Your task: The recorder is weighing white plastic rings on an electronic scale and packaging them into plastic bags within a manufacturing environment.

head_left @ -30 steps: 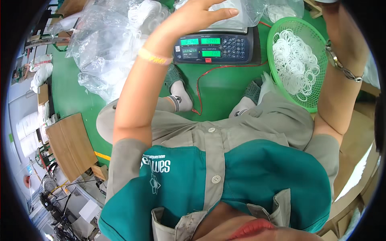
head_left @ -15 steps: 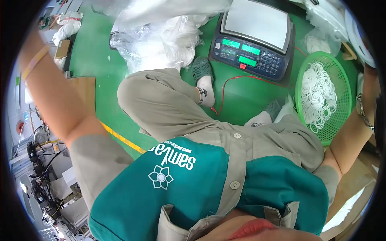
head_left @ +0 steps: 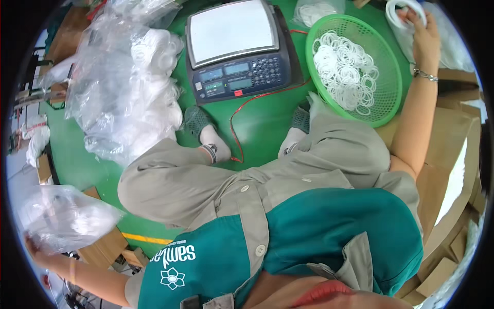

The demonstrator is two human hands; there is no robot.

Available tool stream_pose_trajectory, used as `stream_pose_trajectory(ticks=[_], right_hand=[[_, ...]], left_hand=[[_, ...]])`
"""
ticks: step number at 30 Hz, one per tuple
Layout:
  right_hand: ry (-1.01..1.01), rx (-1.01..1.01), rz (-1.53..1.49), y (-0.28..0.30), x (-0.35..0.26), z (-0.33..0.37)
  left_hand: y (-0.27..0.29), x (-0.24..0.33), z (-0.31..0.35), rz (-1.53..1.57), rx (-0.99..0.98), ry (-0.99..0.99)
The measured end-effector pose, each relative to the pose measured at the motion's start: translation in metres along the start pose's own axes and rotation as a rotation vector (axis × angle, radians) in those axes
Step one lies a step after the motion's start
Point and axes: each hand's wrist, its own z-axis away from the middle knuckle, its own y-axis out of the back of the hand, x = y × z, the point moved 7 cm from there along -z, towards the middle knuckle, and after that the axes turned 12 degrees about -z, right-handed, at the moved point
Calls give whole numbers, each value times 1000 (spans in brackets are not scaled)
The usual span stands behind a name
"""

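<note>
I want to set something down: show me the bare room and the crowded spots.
Bare: the scale pan; green floor between the slippers, right of the red cord; more floor between the bagged white pile and the yellow line. Crowded: left of the pan, with that pile, and right, at the green basket.

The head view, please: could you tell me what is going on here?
A person holds a clear plastic bag out to the left in the left hand and a white roll in the right hand. In front, a scale stands on the green floor, with a green basket of white rings to its right.
</note>
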Motion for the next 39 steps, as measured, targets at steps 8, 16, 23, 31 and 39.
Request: stream_pose_trajectory(ticks=[8, 16, 23, 31, 39], right_hand=[[-311, 312, -75, 88, 98, 48], [-597, 382, 274, 149, 188, 116], [-1095, -178, 779, 146, 296, 207], [-1186, -275, 1089, 71, 342, 237], [-893, 319, 727, 173, 335, 165]], left_hand=[[-159, -253, 158, -575, -1003, 382], [-212, -249, 197, -1236, -1447, 276], [-250, -227, 143, -1670, -1396, 130], [-444, 24, 188, -785, -1236, -689], [-586, 199, 430, -158, -1776, -476]])
